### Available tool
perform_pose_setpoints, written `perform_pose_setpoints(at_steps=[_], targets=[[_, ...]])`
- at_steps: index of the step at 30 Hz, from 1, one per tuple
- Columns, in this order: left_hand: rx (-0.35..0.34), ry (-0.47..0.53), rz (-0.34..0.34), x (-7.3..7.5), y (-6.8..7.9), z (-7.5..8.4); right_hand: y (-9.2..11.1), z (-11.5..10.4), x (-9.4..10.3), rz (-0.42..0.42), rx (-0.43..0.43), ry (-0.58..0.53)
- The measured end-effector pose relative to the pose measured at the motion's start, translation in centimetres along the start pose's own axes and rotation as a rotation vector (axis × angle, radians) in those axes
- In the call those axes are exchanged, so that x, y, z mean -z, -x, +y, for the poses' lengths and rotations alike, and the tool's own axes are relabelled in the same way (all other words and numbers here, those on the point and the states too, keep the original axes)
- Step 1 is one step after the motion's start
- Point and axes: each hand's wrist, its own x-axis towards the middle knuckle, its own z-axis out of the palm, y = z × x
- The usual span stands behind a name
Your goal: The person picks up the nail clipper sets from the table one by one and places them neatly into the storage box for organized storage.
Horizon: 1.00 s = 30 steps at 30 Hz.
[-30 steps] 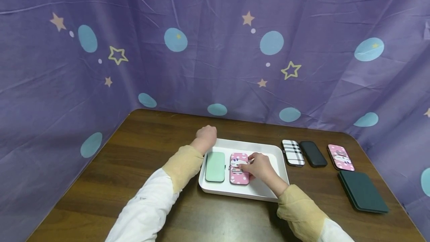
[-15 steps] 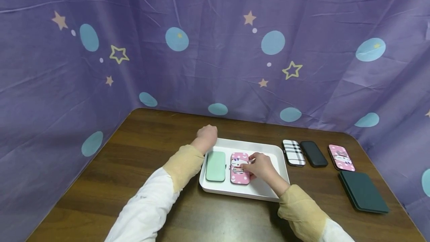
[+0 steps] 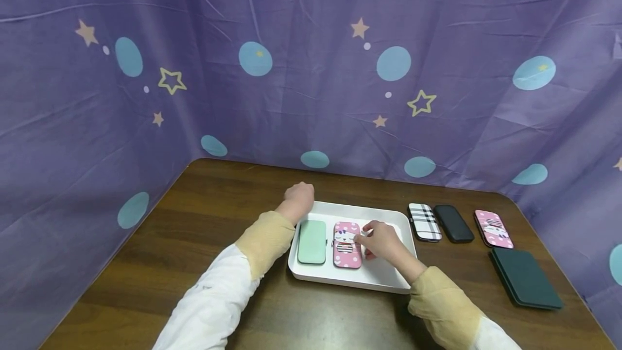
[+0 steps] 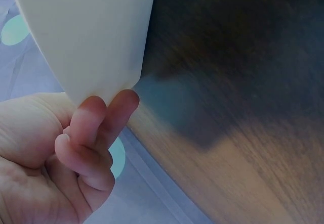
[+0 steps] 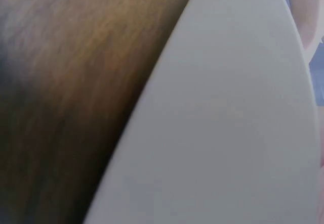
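A white tray (image 3: 350, 281) lies on the wooden table, its outer wall filling much of both wrist views. My left hand (image 3: 299, 196) grips its far left corner, and in the left wrist view the curled fingers (image 4: 85, 120) press against the outer wall. Inside the tray lie a mint green flat case (image 3: 312, 242) and, to its right, a pink cartoon-print case (image 3: 347, 255) with a small clasp on its left side. My right hand (image 3: 384, 239) hovers at the pink case's right edge, thumb tip overlapping that edge, fingers loosely bent.
Right of the tray lie a black-and-white plaid case (image 3: 425, 222), a black case (image 3: 453, 223) and a second pink case (image 3: 493, 229). A larger dark green case (image 3: 526, 278) lies nearer the table's right edge. A purple patterned curtain (image 3: 311, 69) hangs behind the table (image 3: 233, 188).
My right hand has drawn slightly right, its thumb sliding from the pink case's middle to its right edge. The pink case and my left hand on the tray stay put.
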Motion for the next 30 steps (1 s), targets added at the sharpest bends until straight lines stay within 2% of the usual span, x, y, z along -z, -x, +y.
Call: perform_pose_setpoints(at_steps=[17, 24, 30], targets=[[0.020, -0.020, -0.016, 0.2, 0.1, 0.2, 2.1, -0.3, 4.2, 0.052, 0.108, 0.099], [0.017, -0.014, -0.015, 0.1, 0.0, 0.2, 2.8, 0.1, 5.5, 0.140, 0.174, 0.168], [0.012, -0.015, -0.016, 0.0, -0.1, 0.1, 3.6, 0.7, 6.7, 0.225, 0.280, 0.230]])
